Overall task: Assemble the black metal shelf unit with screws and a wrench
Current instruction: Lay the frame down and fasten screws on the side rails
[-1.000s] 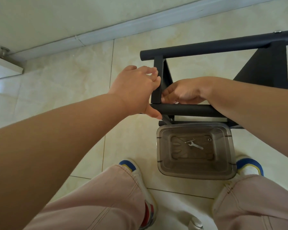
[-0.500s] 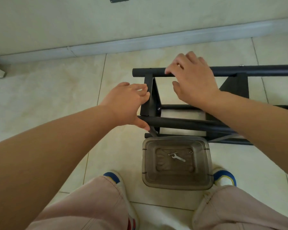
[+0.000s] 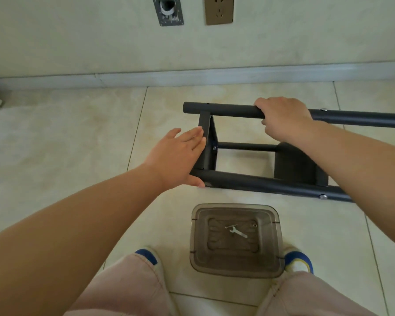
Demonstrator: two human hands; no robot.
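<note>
The right hand (image 3: pixel 283 119) has its fingers (image 3: pixel 263 103) curled over the far tube (image 3: pixel 226 110) of the black shelf frame (image 3: pixel 255 183), with the thumb below it, so the tube is clamped in the grip. The left hand (image 3: pixel 178 158) is spread, its fingers (image 3: pixel 195 136) straight and slightly apart; the fingertips lie against the upright end bar (image 3: pixel 206 142) of the frame, and the thumb (image 3: pixel 195 182) rests at the end of the near tube (image 3: pixel 271 185). The frame lies on its side on the tiled floor (image 3: pixel 66 144), its two long tubes running off to the right, joined at the left end by that upright bar and a thin cross rod (image 3: pixel 246 146). A dark panel (image 3: pixel 294 165) sits between the tubes under the right forearm. Small silver screws show on the far tube (image 3: pixel 323 109), on the near tube (image 3: pixel 322 196) and at the end bar (image 3: pixel 214 148). Just in front of the near tube, between the person's two shoes (image 3: pixel 147 256) (image 3: pixel 298 261), stands a clear brownish plastic box (image 3: pixel 236 269); in its bottom lie a small silver wrench (image 3: pixel 237 232) and what looks like a screw (image 3: pixel 230 226) touching its head. The wrench is well apart from both hands. To the left of the frame the floor is bare tile up to the baseboard (image 3: pixel 192 77); beyond the far tube a strip of floor lies before the wall (image 3: pixel 283 42), where a socket (image 3: pixel 219 10) and an open wall box (image 3: pixel 168 11) are mounted.
</note>
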